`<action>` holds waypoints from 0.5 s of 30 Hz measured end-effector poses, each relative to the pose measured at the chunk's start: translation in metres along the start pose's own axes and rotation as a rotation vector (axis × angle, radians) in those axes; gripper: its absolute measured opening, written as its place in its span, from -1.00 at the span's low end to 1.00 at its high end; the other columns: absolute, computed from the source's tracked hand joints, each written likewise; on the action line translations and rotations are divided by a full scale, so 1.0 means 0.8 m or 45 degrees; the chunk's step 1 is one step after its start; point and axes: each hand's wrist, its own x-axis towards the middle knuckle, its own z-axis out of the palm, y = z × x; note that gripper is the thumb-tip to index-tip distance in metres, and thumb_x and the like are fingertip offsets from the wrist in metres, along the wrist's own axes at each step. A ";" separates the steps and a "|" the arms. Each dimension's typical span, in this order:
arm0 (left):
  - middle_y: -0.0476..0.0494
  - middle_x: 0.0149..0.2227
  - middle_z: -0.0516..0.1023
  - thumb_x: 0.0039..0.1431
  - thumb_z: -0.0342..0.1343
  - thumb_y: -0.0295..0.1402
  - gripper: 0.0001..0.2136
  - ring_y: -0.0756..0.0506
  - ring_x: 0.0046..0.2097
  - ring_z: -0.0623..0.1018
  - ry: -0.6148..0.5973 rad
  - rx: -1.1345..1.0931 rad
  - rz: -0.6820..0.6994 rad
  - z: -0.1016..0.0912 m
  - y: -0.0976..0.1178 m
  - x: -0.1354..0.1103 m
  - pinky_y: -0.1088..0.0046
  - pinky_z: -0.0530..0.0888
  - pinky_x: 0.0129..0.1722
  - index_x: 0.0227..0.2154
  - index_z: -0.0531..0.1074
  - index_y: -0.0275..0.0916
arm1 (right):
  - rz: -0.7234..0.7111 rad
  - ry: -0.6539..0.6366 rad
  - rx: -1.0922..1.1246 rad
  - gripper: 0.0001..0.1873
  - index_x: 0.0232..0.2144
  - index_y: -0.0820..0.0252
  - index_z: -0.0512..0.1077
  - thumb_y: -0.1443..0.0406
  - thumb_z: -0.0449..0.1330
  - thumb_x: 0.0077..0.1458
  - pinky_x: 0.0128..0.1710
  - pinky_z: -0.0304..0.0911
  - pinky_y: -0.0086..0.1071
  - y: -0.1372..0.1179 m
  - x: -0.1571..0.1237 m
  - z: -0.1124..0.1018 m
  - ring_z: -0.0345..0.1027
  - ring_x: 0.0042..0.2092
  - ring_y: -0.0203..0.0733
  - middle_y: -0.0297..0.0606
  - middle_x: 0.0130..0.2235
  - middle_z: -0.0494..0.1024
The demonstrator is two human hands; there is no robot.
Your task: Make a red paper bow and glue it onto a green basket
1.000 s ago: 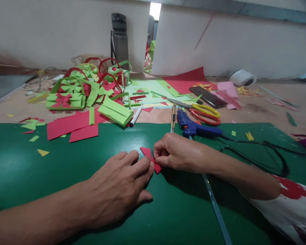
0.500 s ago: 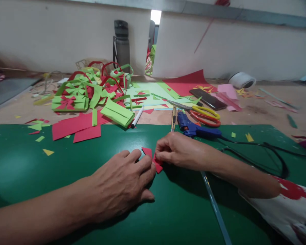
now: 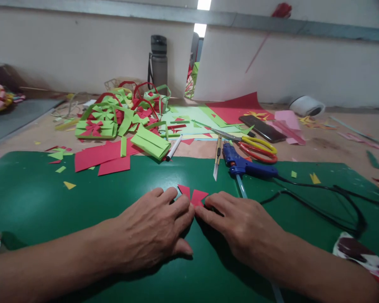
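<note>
Between my hands, low on the green mat (image 3: 91,214), lies a small red paper bow (image 3: 198,196) with pointed, notched ends. My left hand (image 3: 158,227) bends its fingers over the bow's left side and presses it, with the thumb held lower and apart. A pale blue scrap peeks out beside those fingertips. From the right, my right hand (image 3: 236,223) pinches the bow's lower right edge; its thumb meets the paper near the centre. My fingers hide much of the bow's lower part.
Beyond the hands lie a utility knife (image 3: 217,158), a blue glue gun (image 3: 248,167) with its black cord, scissors (image 3: 259,148), and a marker (image 3: 174,148). Green and red paper bags (image 3: 96,128) pile up at the back left, near red strips (image 3: 94,156). A bottle (image 3: 159,63) stands behind.
My right hand has swung lower and turned, uncovering the bow's right end and the knife's blade. My left hand stays on the bow. The view has shifted slightly.
</note>
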 end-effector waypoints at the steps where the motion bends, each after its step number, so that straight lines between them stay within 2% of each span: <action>1: -0.15 -0.23 0.36 0.25 -0.11 0.03 -0.56 -0.16 -0.29 0.28 0.004 -0.005 0.001 0.000 0.000 0.000 0.28 0.19 -0.40 -0.15 0.34 -0.28 | -0.016 0.016 -0.015 -0.65 -0.13 0.24 0.42 0.50 -0.06 0.11 -0.49 0.10 -0.34 0.000 0.000 0.001 0.24 -0.38 -0.15 -0.19 -0.34 0.47; 7: -0.16 -0.23 0.38 0.26 -0.12 0.03 -0.57 -0.15 -0.30 0.27 0.010 -0.021 0.005 -0.001 -0.002 0.001 0.28 0.20 -0.40 -0.16 0.33 -0.28 | -0.055 0.066 -0.068 -0.71 -0.18 0.33 0.44 0.47 -0.03 0.12 -0.46 0.20 -0.30 -0.003 0.000 0.003 0.25 -0.38 -0.14 -0.14 -0.36 0.48; 10: -0.16 -0.22 0.38 0.26 -0.11 0.01 -0.57 -0.16 -0.29 0.28 0.005 -0.013 0.009 -0.001 -0.002 0.002 0.28 0.21 -0.39 -0.14 0.34 -0.29 | -0.074 0.107 -0.124 -0.71 -0.15 0.35 0.42 0.47 -0.03 0.13 -0.32 0.27 -0.24 -0.007 -0.002 0.008 0.30 -0.20 -0.06 -0.07 -0.20 0.50; 12: -0.17 -0.23 0.39 0.26 -0.10 0.00 -0.57 -0.16 -0.28 0.29 0.004 -0.004 0.010 -0.001 -0.001 0.002 0.27 0.23 -0.39 -0.12 0.34 -0.31 | -0.099 0.141 -0.164 -0.74 -0.18 0.32 0.42 0.47 -0.01 0.14 -0.21 0.26 -0.20 -0.008 -0.003 0.011 0.27 -0.08 -0.03 -0.10 -0.11 0.49; 15: -0.16 -0.25 0.39 0.24 -0.09 0.02 -0.55 -0.17 -0.29 0.30 0.018 -0.020 0.011 0.000 -0.001 0.002 0.27 0.25 -0.40 -0.13 0.34 -0.31 | -0.137 0.129 -0.187 -0.80 -0.24 0.26 0.43 0.43 0.02 0.15 -0.15 0.22 -0.16 -0.007 -0.006 0.013 0.26 -0.07 -0.03 -0.18 -0.12 0.50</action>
